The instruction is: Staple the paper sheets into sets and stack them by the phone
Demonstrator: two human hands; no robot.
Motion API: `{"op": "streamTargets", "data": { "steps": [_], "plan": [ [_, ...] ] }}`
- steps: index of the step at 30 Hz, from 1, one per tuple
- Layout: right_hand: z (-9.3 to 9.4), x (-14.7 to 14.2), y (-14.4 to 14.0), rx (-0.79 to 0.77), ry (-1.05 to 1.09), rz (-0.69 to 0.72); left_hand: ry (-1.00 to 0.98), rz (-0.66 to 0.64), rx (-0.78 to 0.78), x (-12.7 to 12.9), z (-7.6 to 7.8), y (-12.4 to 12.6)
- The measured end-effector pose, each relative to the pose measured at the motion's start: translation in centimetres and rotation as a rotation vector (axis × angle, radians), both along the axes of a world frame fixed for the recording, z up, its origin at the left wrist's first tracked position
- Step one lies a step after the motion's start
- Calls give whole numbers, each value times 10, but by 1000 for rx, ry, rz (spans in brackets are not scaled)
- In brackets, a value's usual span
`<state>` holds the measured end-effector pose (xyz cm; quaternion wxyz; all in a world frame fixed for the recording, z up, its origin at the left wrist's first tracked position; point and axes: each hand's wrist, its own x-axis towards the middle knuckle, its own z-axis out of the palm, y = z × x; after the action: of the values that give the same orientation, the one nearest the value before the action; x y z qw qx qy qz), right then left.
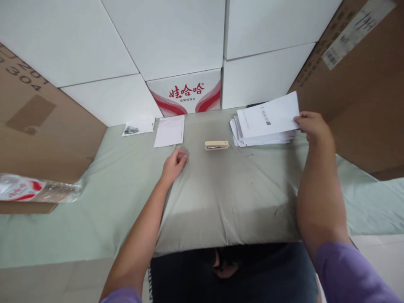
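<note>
Clear plastic bottle point(38, 190) with a red-and-white label lies on its side at the far left, on pale green cloth point(110, 202). Further back, a small printed slip point(138, 128) and a single white sheet point(169, 131) lie flat near the white boxes point(164, 38). Left hand point(174, 164) rests on the grey-green table cover point(227, 198), fingers curled in loosely, holding nothing, just in front of the single sheet. Beige stapler point(217, 145) sits apart from both hands, between them. Paper stack point(261, 138) lies at right rear. Right hand point(312, 126) pinches the right edge of the top sheet point(268, 118), which is lifted clear above the stack.
</note>
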<state>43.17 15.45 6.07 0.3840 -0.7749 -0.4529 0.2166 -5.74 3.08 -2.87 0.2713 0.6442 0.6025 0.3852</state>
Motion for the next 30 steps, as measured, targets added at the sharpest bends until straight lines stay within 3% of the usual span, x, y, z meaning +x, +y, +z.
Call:
{"op": "streamTargets", "data": {
  "steps": [8,20,30],
  "plan": [
    [-23,5,18,-80,-183,-3,9,-10,2,0,1,-1],
    [-34,1,25,-183,-392,26,23,2,-10,1,3,-3],
    [-33,-26,10,-207,-544,-129,18,2,-15,2,4,-3]
  ]
}}
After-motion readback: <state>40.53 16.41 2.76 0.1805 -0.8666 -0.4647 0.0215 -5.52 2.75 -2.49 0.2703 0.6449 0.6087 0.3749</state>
